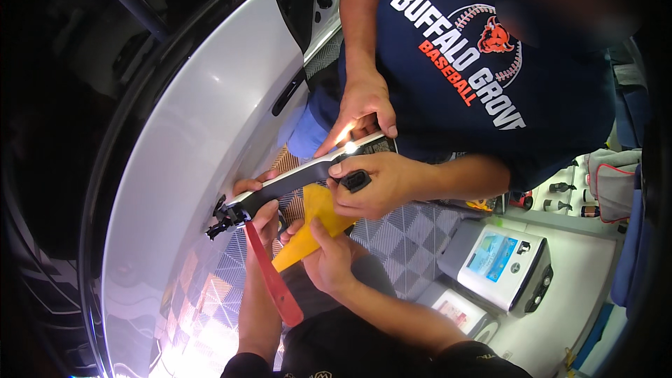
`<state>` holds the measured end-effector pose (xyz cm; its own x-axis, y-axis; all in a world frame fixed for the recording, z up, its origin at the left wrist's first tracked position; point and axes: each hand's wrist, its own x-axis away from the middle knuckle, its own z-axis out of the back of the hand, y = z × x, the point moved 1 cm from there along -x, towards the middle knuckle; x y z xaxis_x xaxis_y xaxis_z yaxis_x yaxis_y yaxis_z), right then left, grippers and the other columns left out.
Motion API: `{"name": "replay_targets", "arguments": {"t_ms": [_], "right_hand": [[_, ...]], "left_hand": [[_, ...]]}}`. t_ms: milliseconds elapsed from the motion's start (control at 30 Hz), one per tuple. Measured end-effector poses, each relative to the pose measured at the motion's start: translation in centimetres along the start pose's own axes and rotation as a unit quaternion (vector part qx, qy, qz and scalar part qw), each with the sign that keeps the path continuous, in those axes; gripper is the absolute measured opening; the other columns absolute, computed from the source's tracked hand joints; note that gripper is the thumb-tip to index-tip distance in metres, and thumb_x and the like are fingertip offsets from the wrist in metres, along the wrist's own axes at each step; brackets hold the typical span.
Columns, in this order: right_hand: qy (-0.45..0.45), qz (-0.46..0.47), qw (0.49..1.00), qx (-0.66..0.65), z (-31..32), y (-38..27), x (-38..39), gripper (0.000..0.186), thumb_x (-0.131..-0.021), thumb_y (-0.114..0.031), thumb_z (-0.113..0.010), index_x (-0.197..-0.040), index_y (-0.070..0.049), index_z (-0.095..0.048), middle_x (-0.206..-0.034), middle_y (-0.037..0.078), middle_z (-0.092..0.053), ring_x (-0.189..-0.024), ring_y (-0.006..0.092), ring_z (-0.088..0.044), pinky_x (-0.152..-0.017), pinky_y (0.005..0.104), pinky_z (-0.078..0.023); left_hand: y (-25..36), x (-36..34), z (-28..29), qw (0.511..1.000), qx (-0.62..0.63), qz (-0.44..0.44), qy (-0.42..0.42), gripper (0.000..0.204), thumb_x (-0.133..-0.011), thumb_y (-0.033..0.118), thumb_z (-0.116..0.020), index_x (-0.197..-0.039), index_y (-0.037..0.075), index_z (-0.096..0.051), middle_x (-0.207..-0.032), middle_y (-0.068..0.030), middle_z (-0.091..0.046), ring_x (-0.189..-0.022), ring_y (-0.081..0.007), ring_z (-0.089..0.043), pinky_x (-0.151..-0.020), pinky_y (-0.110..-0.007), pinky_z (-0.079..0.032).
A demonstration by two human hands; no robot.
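Observation:
A long narrow trim piece (297, 176), dark on its face with a pale edge, lies tilted across the middle. My left hand (263, 215) grips its lower-left end, fingers over the top edge, beside a black clip-like bracket (225, 220). A red pry tool (274, 276) slants down from that end; what holds it is hidden. In my right hand (329, 260) is a folded yellow cloth (315, 220), pinched under the thumb below the trim piece. A co-worker's hand (365, 106) supports the upper end, while their other hand (381, 180) holds a small black device (355, 180) against it.
A white car body panel (189, 119) curves along the left. The co-worker in a navy shirt (455, 49) stands opposite. At the lower right, a white machine with a screen (493, 255) sits near a shelf of small tools (560, 196). Checkered tiles (409, 238) cover the floor.

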<state>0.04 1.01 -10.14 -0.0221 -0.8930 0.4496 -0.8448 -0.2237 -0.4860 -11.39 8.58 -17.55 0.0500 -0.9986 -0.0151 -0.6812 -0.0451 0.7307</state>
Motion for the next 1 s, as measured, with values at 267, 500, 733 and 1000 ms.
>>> {"name": "replay_targets", "arguments": {"t_ms": [267, 500, 733, 1000], "right_hand": [[-0.047, -0.027, 0.998, -0.013, 1.3, 0.4, -0.2, 0.037, -0.106, -0.026, -0.055, -0.135, -0.004, -0.046, -0.115, 0.015, -0.066, -0.111, 0.029, -0.063, -0.101, 0.0459, -0.048], [-0.073, -0.018, 0.997, 0.025, 2.9, 0.5, 0.5, 0.043, -0.105, -0.023, -0.056, -0.142, -0.004, -0.043, -0.128, 0.017, -0.062, -0.122, 0.0302, -0.06, -0.108, 0.0477, -0.045], [-0.067, 0.023, 0.995, 0.076, 3.5, 0.1, 0.2, 0.044, -0.106, -0.019, -0.057, -0.143, -0.001, -0.041, -0.133, 0.014, -0.058, -0.124, 0.025, -0.059, -0.105, 0.0421, -0.049], [-0.115, 0.032, 0.986, 0.116, 4.0, -0.2, -0.8, 0.047, -0.104, -0.023, -0.057, -0.144, -0.002, -0.042, -0.134, 0.014, -0.058, -0.123, 0.0262, -0.06, -0.107, 0.0448, -0.047]], "left_hand": [[1.4, 0.2, -0.8, 0.999, -0.023, 0.047, 0.013, 0.048, -0.081, 0.003, -0.069, -0.124, 0.007, -0.049, -0.137, -0.0248, -0.056, -0.118, -0.0321, -0.063, -0.1, -0.042, -0.055], [1.5, -0.3, -0.5, 0.997, 0.028, 0.064, -0.038, 0.051, -0.086, -0.006, -0.066, -0.132, 0.003, -0.047, -0.138, -0.0277, -0.055, -0.126, -0.0336, -0.06, -0.108, -0.046, -0.052], [1.9, -0.9, -0.3, 0.994, -0.022, 0.095, -0.041, 0.05, -0.087, 0.0, -0.072, -0.131, -0.002, -0.048, -0.131, -0.0224, -0.059, -0.116, -0.0295, -0.064, -0.101, -0.044, -0.057], [2.0, -1.1, -0.7, 0.995, -0.021, 0.095, -0.037, 0.053, -0.088, 0.005, -0.074, -0.133, -0.005, -0.047, -0.122, -0.0172, -0.061, -0.113, -0.0278, -0.064, -0.097, -0.042, -0.059]]}}
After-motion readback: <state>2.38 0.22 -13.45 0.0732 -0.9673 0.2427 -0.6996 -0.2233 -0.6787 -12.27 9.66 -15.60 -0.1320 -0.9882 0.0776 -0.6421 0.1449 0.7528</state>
